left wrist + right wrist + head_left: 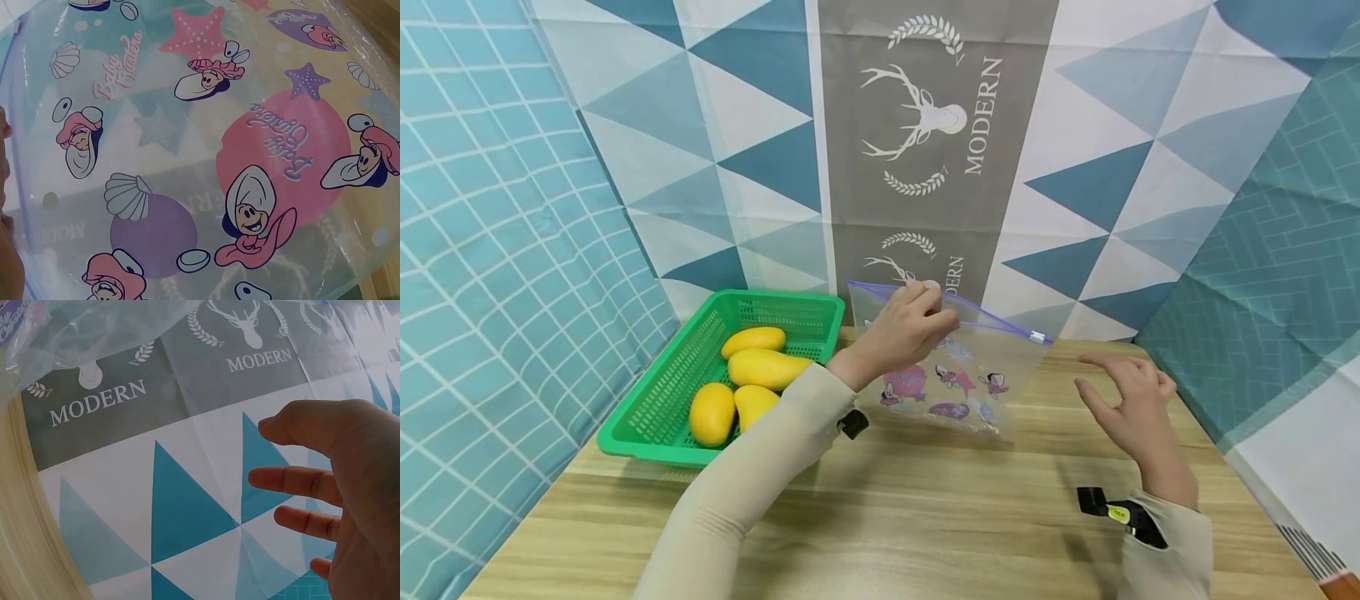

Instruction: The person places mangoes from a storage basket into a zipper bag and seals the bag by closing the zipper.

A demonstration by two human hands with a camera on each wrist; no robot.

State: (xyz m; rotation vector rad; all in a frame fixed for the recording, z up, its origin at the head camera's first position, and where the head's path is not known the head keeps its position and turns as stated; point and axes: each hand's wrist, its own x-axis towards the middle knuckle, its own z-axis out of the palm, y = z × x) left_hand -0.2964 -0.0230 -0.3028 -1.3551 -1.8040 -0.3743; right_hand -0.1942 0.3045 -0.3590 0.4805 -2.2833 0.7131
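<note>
A clear zip bag (1000,367) with a purple top edge and printed cartoon shells and stars hangs upright in the middle of the head view. My left hand (901,329) grips its top edge with curled fingers. A white slider (1037,337) sits near the right end of that edge. The bag's print (281,150) fills the left wrist view, with part of the hand at the left border. My right hand (1131,404) is apart from the bag, to its right, thumb and fingers spread and holding nothing. In the right wrist view, the bag (100,337) shows at upper left.
A green plastic basket (651,450) stands on the left of the wooden table (925,517), partly behind the left forearm. Several yellow mangoes (767,368) lie in it. Patterned cloth walls (1075,167) enclose the table at the back and both sides.
</note>
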